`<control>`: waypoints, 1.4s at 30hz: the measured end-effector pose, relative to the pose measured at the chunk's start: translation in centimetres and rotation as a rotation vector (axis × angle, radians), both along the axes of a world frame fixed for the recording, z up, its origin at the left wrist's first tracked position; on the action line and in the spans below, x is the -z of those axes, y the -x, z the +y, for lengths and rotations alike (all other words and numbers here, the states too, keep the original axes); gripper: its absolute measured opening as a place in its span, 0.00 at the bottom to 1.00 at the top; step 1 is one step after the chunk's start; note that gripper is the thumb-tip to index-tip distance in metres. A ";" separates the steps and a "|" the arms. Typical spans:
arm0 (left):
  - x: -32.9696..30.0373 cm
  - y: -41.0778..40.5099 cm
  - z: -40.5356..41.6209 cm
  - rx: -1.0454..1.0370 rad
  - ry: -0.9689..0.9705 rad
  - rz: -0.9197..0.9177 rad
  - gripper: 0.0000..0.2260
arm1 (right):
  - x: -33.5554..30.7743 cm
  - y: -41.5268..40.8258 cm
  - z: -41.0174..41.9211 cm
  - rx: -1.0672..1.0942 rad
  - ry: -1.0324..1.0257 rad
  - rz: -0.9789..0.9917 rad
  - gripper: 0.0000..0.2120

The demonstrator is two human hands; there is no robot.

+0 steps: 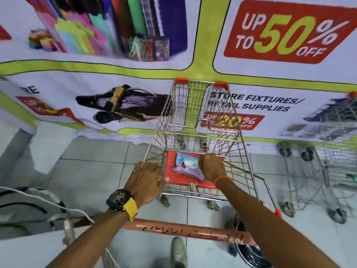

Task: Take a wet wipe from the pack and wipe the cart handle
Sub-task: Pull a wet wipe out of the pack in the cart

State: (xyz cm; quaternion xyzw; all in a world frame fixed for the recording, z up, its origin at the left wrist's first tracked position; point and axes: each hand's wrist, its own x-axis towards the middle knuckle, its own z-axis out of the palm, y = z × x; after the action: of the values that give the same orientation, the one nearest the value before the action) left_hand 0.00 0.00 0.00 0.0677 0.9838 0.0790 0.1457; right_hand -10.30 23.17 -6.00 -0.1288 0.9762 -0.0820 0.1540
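Reaching into the cart (195, 117), both arms stretched over the red handle (189, 232). Wipe pack (188, 165) lying on the red seat flap (172, 171), near the basket's back end. Right hand (212, 167) curled into a loose fist at the pack's right edge, touching or just over it; whether a wipe is pinched cannot be told, fingertips hidden. Left hand (146, 179) spread flat, fingers resting on the basket's left rim, holding nothing else.

Judging this as the wipe-pulling step: better to press the pack down with the left hand, pinch only the top sheet at the opening, pull slowly upward so one wipe comes free, then close the flap before wiping the handle.
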 end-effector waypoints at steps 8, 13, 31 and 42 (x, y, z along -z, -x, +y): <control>5.0 6.9 5.2 0.144 -0.086 -0.155 0.17 | 3.1 2.1 -1.2 -0.094 -0.035 -0.034 0.10; 8.2 8.7 5.8 0.224 -0.095 -0.293 0.21 | 4.5 2.6 -1.7 -0.150 -0.055 -0.031 0.08; 10.7 9.1 5.2 0.251 -0.219 -0.179 0.15 | 5.1 2.9 -1.8 -0.324 -0.064 0.016 0.11; 10.9 9.1 5.2 0.103 -0.332 -0.132 0.13 | 4.6 3.5 -0.3 -0.268 0.132 -0.063 0.10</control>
State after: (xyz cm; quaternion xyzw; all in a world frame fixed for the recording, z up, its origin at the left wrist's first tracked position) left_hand -9.05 5.18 -10.94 0.1356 0.9409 0.2369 0.2006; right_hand -13.75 22.86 -10.62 -0.2654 0.9373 -0.1287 0.1854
